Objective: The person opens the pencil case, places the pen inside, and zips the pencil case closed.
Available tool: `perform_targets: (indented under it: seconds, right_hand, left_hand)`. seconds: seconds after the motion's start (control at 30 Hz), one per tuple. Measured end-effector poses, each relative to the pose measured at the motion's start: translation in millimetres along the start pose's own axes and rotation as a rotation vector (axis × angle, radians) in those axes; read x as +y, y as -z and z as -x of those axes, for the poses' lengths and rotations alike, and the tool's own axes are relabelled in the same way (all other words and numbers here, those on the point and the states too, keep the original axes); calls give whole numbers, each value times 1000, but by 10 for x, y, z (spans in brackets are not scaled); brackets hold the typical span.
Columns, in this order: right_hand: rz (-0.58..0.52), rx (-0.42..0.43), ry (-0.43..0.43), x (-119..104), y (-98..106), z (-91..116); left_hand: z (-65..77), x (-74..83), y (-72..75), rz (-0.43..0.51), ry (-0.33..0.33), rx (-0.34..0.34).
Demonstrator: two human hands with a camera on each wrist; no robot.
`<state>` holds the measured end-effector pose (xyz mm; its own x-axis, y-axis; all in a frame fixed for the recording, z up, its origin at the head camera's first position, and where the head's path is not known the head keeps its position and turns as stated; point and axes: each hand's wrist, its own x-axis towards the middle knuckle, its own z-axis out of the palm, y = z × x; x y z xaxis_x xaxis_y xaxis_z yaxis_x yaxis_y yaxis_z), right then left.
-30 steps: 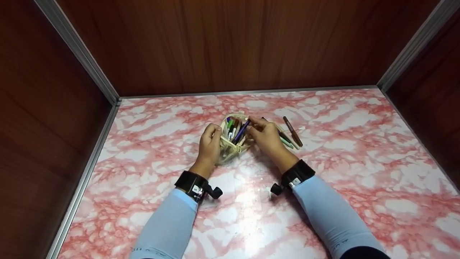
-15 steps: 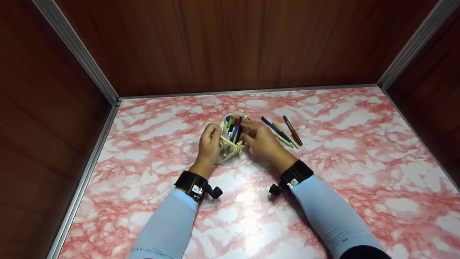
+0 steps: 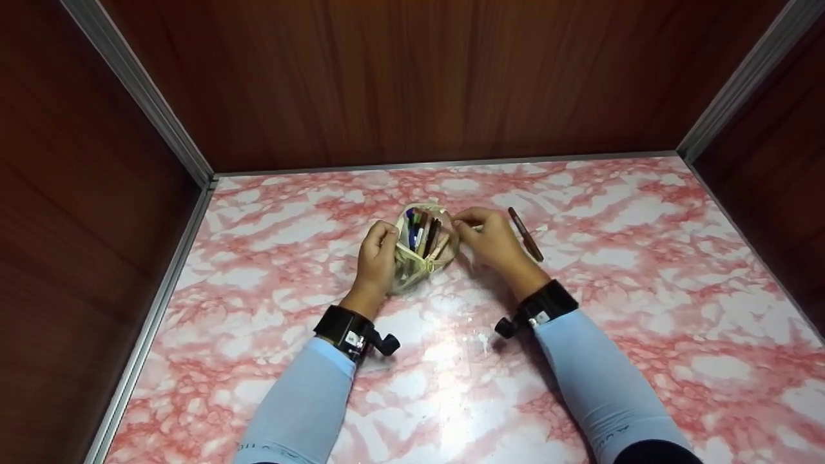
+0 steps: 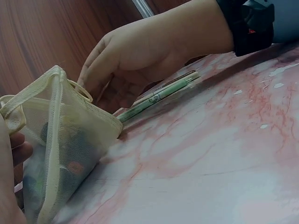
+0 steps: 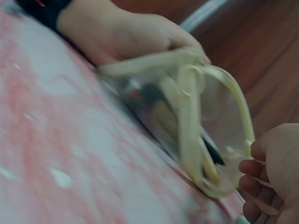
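A cream mesh pencil pouch (image 3: 412,274) stands unzipped in the middle of the table, with several pens (image 3: 423,237) inside. My left hand (image 3: 377,254) grips its left side, thumb on the rim. At the opposite rim, my right hand (image 3: 493,238) pinches the edge between thumb and fingers; in the right wrist view the thumb of the right hand (image 5: 285,168) lies against the cream rim. A light green pen (image 4: 159,97) lies beside the pouch, below the right hand, which mostly hides it in the head view. A brown pen (image 3: 526,235) lies just right of that hand.
The table (image 3: 612,270) has a red and white marbled top. Dark wood panels (image 3: 438,84) with grey metal edging close it off at the back and both sides. Each wrist wears a black camera band (image 3: 548,303).
The right hand has left the purple pen inside the pouch and moved right to the rim. The pouch mouth is wider, and the hand now covers most of the loose pens. The left hand stays put.
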<state>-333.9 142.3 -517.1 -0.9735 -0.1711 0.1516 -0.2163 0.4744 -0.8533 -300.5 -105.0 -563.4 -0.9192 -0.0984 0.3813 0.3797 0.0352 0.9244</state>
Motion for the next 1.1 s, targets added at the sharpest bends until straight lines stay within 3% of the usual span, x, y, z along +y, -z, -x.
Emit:
perform_targets:
  seconds: [0.17, 0.2, 0.43, 0.8, 1.1]
  right_hand:
    - [55, 76, -22, 109, 200, -71]
    - [67, 97, -34, 136, 242, -78]
    - [112, 190, -110, 317, 553, -102]
    - [170, 100, -268, 468, 882, -53]
    - [301, 43, -240, 529, 889, -48]
  left_hand:
    - [-6, -7, -4, -26, 4, 1]
    - [15, 87, -18, -45, 25, 0]
    - [17, 128, -22, -71, 63, 1]
    - [13, 111, -15, -64, 65, 3]
    - [19, 111, -11, -59, 84, -13]
